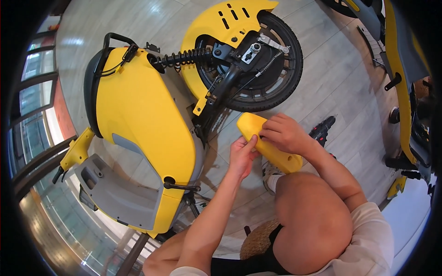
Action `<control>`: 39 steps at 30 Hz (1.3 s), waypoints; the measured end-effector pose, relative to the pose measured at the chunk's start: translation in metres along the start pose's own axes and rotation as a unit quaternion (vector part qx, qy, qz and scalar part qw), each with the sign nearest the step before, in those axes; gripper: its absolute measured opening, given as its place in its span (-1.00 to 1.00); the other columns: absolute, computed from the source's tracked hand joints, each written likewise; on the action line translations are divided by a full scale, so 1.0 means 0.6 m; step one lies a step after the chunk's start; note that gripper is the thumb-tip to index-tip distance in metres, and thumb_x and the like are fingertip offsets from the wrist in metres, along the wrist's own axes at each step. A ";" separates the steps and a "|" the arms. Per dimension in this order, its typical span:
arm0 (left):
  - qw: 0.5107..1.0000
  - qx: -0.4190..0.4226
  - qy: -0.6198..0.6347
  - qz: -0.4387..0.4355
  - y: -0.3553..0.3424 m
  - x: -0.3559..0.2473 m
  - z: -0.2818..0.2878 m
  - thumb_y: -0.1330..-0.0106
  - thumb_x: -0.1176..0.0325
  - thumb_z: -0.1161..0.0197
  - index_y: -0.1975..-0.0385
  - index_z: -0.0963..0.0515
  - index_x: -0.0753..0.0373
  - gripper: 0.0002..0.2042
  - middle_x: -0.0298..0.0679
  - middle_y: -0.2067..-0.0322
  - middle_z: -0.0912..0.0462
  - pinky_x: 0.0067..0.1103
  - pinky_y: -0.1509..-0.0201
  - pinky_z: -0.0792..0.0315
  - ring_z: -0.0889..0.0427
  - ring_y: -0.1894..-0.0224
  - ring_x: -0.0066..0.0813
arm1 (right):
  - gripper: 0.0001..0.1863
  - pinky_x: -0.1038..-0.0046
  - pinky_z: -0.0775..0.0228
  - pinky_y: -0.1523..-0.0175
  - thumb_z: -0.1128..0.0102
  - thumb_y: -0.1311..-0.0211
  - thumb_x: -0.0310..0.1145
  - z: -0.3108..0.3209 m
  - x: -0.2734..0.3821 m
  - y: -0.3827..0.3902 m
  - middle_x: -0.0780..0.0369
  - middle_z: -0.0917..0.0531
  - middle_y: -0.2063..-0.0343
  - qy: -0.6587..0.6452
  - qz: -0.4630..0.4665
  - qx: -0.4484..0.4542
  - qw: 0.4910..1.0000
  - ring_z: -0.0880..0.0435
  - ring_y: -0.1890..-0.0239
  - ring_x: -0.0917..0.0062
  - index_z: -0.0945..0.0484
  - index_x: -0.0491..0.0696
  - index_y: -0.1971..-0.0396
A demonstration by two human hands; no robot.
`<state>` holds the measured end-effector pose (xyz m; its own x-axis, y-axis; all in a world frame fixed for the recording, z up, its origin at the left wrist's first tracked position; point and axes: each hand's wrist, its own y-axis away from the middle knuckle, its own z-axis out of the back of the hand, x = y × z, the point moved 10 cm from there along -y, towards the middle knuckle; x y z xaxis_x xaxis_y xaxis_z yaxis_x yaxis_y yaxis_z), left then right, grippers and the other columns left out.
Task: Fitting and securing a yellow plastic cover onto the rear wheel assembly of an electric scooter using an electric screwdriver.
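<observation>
A long yellow plastic cover [276,156] with rounded ends and a hole near its lower end is held in front of my knee. My left hand [243,157] grips its left edge, with the thumb on its face. My right hand [284,133] lies over its right side, fingers bent and closed together against its face near my left thumb. Whether a small part is between those fingertips is hidden. Just beyond the cover stands the yellow scooter [142,106], its black rear wheel [287,69] partly under a yellow slotted fender [221,20].
A black power drill [322,129] is on the grey plank floor [340,78] beside my right forearm. A woven stool [258,239] is under me. At the right edge stands another yellow and grey scooter [400,92]. Glass-fronted shelving [37,94] lines the left.
</observation>
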<state>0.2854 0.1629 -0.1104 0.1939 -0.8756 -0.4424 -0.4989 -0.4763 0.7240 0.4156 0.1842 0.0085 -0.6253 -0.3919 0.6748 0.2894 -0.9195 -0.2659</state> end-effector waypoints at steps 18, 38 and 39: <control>0.996 -0.012 -0.027 -0.088 0.017 -0.057 0.003 -0.50 0.50 -0.09 -0.18 -0.36 0.27 -0.71 -0.16 -0.06 -0.62 -0.38 0.00 -0.63 -0.67 -0.05 -0.32 | -0.85 0.22 -0.47 0.11 -0.22 -0.28 -0.43 0.061 -0.197 0.213 0.03 -0.63 0.25 -0.130 -0.397 -0.050 0.907 -0.63 0.21 0.08 -0.51 -0.15 0.23; 0.981 -0.026 0.088 -0.168 0.091 -0.135 0.061 -0.56 0.23 -0.02 -0.30 -0.33 0.22 -0.60 -0.16 -0.26 -0.49 -0.23 -0.24 -0.51 -0.51 -0.27 -0.21 | -0.67 0.34 -0.48 0.09 -0.24 -0.29 -0.17 -0.112 -0.235 0.302 0.06 -0.59 0.13 -0.179 -0.504 0.051 0.843 -0.64 0.13 0.37 -0.60 -0.15 0.20; 0.980 -0.025 0.101 -0.169 0.083 -0.128 0.067 -0.57 0.20 0.00 -0.31 -0.33 0.23 -0.59 -0.15 -0.28 -0.47 -0.20 -0.32 -0.43 -0.47 -0.31 -0.21 | -0.62 0.41 -0.49 0.00 -0.26 -0.35 -0.15 -0.090 -0.234 0.302 0.12 -0.64 0.02 -0.239 -0.565 0.068 0.787 -0.63 0.03 0.53 -0.57 -0.16 0.06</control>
<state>0.2120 0.2099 -0.0615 0.5065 -0.6633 -0.5508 -0.3373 -0.7404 0.5815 0.5165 0.0712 -0.1714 -0.2032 0.7594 0.6180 -0.1608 -0.6485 0.7440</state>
